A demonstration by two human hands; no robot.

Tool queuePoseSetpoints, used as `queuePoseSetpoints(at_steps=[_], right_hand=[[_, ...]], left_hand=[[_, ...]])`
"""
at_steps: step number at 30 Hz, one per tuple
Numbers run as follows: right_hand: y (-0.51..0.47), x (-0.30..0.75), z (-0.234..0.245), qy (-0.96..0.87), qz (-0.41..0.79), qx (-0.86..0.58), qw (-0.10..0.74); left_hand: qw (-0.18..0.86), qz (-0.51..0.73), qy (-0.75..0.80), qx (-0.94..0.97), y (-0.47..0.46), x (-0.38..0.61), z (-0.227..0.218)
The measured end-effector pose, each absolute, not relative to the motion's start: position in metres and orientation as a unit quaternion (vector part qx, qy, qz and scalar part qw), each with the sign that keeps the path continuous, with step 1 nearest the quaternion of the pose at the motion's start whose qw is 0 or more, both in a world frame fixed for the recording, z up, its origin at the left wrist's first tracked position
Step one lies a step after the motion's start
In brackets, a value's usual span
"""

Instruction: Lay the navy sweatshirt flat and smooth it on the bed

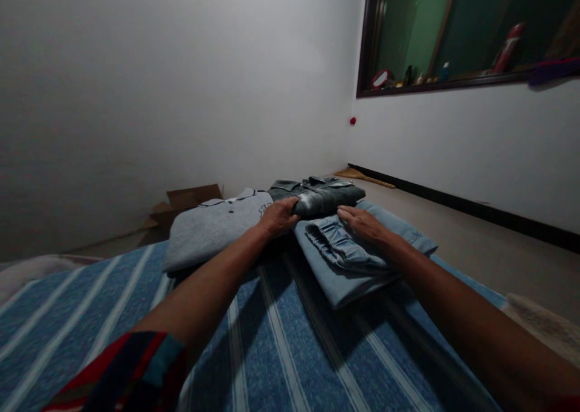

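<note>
My left hand grips the near edge of a folded dark grey-green garment, fingers curled over it. My right hand lies flat, fingers stretched out, on folded light blue jeans. The dark garment rests at the far end of the jeans. A folded grey polo shirt lies just left of my left hand. All three sit on a blue striped bedsheet.
A flattened cardboard box lies on the floor behind the shirt, by the white wall. To the right is bare floor with a dark skirting. A recessed shelf high on the right wall holds small bottles.
</note>
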State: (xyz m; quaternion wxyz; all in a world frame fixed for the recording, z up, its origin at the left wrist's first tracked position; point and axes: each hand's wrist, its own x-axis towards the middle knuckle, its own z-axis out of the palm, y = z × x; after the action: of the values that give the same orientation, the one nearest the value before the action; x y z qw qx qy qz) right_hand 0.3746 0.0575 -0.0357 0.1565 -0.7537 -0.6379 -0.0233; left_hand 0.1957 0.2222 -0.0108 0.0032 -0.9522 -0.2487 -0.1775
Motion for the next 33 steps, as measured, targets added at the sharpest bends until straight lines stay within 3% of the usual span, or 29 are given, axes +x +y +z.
queuePoseSetpoints(at_steps=[3, 13, 23, 33], right_hand=[[0.057, 0.348, -0.024, -0.677, -0.013, -0.713, 0.185], [0.064, 0.312, -0.03, -0.682, 0.015, -0.714, 0.159], [0.022, 0.326, -0.013, -0.661, 0.001, -0.706, 0.254], [-0.006, 0.288, -0.044, -0.65, -0.105, -0.739, 0.145]], left_hand=[[-0.002, -0.17, -0.246, -0.954, 0.222, 0.196, -0.008], [0.015, -0.176, -0.283, -0.943, 0.198, 0.194, -0.02], [0.05, -0.261, -0.308, -0.913, 0.165, 0.185, -0.04], [0.016, -0.183, -0.293, -0.938, 0.129, 0.167, -0.053]])
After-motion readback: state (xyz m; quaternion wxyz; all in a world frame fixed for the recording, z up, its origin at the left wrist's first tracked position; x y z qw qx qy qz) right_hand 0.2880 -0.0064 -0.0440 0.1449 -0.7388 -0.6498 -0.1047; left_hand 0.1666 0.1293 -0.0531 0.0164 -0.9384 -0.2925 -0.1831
